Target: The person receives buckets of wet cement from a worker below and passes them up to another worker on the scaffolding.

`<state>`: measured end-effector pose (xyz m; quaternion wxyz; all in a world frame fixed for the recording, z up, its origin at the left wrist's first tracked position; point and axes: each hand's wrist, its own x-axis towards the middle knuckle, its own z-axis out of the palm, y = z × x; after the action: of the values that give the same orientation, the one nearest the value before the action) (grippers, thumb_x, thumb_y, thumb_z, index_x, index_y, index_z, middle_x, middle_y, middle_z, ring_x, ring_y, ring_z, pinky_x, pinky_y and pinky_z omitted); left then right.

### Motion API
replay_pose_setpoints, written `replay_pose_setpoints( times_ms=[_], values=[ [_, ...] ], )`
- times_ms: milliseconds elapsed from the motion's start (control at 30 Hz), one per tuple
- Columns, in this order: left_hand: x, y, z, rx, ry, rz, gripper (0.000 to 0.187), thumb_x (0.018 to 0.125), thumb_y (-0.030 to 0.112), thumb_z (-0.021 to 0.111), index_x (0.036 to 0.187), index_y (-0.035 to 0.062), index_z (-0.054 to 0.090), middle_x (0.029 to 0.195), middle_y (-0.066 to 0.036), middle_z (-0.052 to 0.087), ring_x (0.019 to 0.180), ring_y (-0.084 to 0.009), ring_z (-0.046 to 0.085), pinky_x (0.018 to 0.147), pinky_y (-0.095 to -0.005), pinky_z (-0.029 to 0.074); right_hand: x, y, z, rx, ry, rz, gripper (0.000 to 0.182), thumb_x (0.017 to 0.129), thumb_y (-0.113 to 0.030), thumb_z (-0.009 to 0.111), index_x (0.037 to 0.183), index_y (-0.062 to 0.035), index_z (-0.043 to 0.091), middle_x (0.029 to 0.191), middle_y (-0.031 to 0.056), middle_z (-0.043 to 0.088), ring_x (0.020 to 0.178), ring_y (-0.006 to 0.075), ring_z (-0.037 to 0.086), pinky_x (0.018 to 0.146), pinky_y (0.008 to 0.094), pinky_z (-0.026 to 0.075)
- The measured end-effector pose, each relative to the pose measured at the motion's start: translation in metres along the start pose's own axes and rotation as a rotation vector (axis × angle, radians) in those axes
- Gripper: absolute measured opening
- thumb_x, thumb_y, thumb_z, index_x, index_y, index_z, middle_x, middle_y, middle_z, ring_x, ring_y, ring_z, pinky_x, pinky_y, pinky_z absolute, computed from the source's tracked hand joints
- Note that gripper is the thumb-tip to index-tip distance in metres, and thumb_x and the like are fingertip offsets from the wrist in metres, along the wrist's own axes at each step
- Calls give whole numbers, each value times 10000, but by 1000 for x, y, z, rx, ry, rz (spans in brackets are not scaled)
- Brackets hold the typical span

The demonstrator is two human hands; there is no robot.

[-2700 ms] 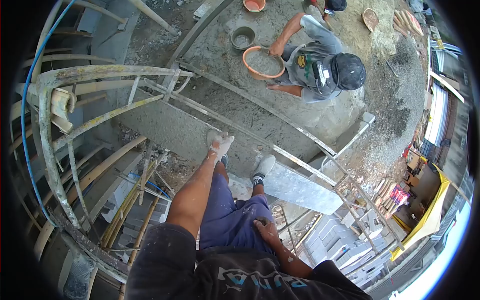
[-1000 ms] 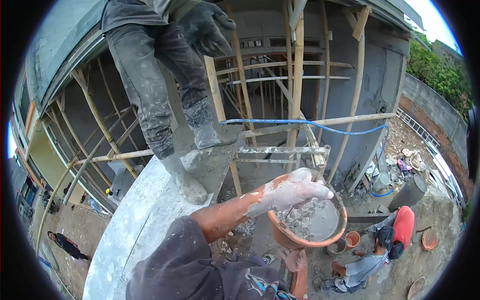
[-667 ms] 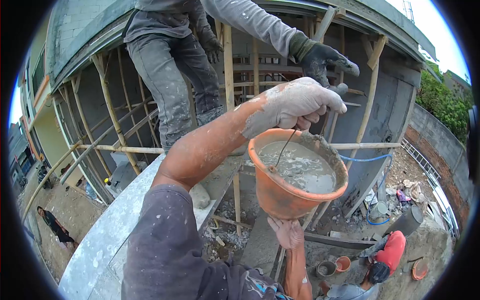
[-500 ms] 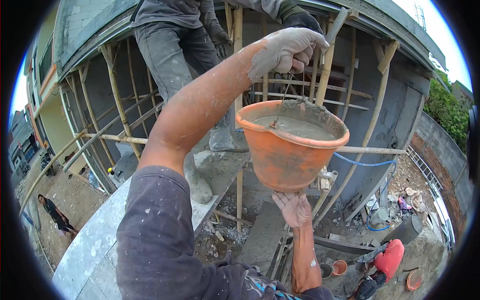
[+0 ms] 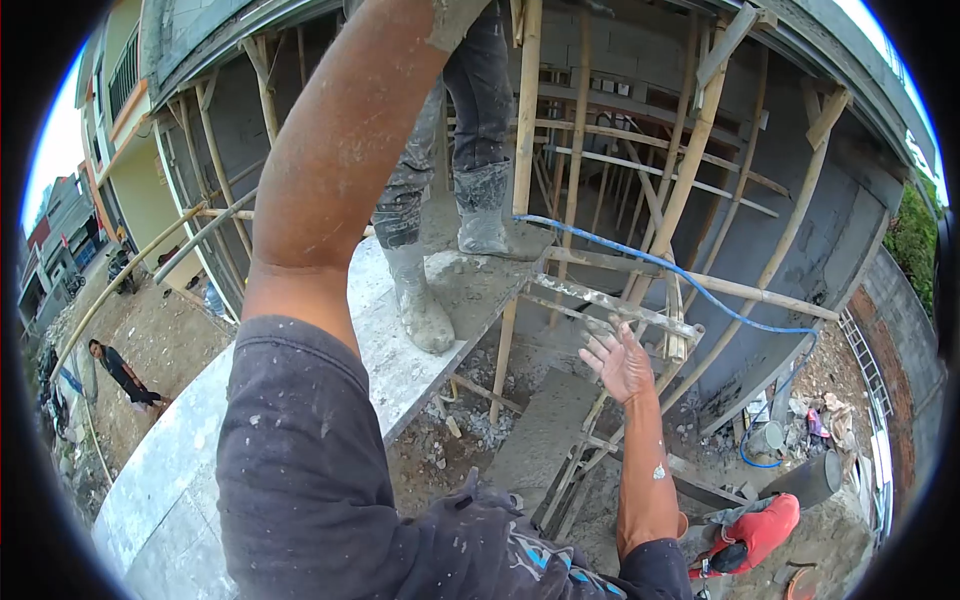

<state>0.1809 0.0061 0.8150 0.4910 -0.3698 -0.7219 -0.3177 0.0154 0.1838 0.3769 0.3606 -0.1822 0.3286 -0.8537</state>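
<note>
My right hand [image 5: 622,362] is open, fingers spread and palm turned up, with nothing in it. It is near a cement-crusted bar [image 5: 620,300] of the scaffold. My left forearm [image 5: 345,140] reaches up past the top edge, so the left hand is out of view. Some grey cement coats the wrist. No bucket shows in the frame. Beyond my left arm, a person in cement-covered boots [image 5: 427,315] stands on the scaffold platform [image 5: 400,385].
Bamboo poles [image 5: 690,150] prop the overhang. A blue hose [image 5: 700,285] runs across the scaffold to the right. Below, a person in a red shirt [image 5: 760,530] bends over near a dark drum [image 5: 815,468]. Another person [image 5: 122,372] is on the ground at left.
The orange bucket of wet cement has gone from view, and my right hand has come away from its base. My left arm has risen, taking its hand out of frame.
</note>
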Motion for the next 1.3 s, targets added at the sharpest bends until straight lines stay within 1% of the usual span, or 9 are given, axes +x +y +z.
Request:
replay_pose_setpoints(
  times_ms=[100,133,300,400,467,533,800,967,1300],
  values=[
    [-67,7,17,-138,-97,-110,416,843,265,690,1135,-13,589,928,-104,651,838,-144,636,715,-279,510,-23,36,-49,-84,267,116,667,811,-361,732,1331,-126,388,1265,157,507,1187,319,482,976,498,413],
    [-96,20,23,-29,-167,-468,601,830,341,709,1295,12,517,1227,-172,580,1157,-228,552,995,-365,418,-34,49,-66,-125,353,155,662,809,-363,733,1324,-118,398,1261,151,506,1190,313,465,987,499,399],
    [-312,-61,81,-589,-562,-1212,553,877,354,647,1306,34,508,1182,-77,620,1086,-153,569,928,-308,441,-124,138,-177,-327,802,344,561,839,-274,695,1284,-31,456,1183,152,573,1069,334,560,878,470,470],
    [-561,-125,148,100,-549,-1430,685,833,446,633,1271,-59,488,1212,-192,596,1058,-297,604,892,-361,474,-237,210,-258,-910,865,519,354,820,-240,686,1057,18,631,978,136,664,933,301,625,802,445,495],
    [-701,-106,145,233,-994,-1638,535,806,432,639,1071,-32,644,937,-220,668,916,-311,649,806,-385,508,-319,245,-264,-833,1039,792,289,811,-255,687,943,1,661,845,109,663,813,265,628,743,436,496],
    [-878,-53,123,11,-827,-2113,336,789,312,649,982,41,697,718,-123,637,726,-258,622,659,-407,503,-398,282,-239,-737,1142,940,275,807,-275,680,908,-19,666,793,99,657,735,238,625,691,429,495],
    [-848,23,52,-55,-936,-2592,214,841,288,617,780,83,629,608,-55,574,529,-190,530,477,-341,393,-598,385,-105,158,1917,738,259,862,-219,621,1051,-46,583,930,137,616,808,276,616,732,480,501],
    [-779,-93,145,-121,-862,-2255,274,873,272,598,654,109,586,540,-12,534,406,-148,472,363,-300,324,-554,388,-92,87,1767,721,294,854,-225,639,1053,-11,604,1002,171,628,819,289,618,703,488,516],
    [-595,-125,332,-679,-731,-1886,267,901,246,621,1127,117,560,920,-13,650,725,-118,627,516,-239,466,-418,311,-125,-192,1617,228,511,835,-315,669,1196,17,524,1026,135,646,878,230,632,715,390,504]
  ],
)
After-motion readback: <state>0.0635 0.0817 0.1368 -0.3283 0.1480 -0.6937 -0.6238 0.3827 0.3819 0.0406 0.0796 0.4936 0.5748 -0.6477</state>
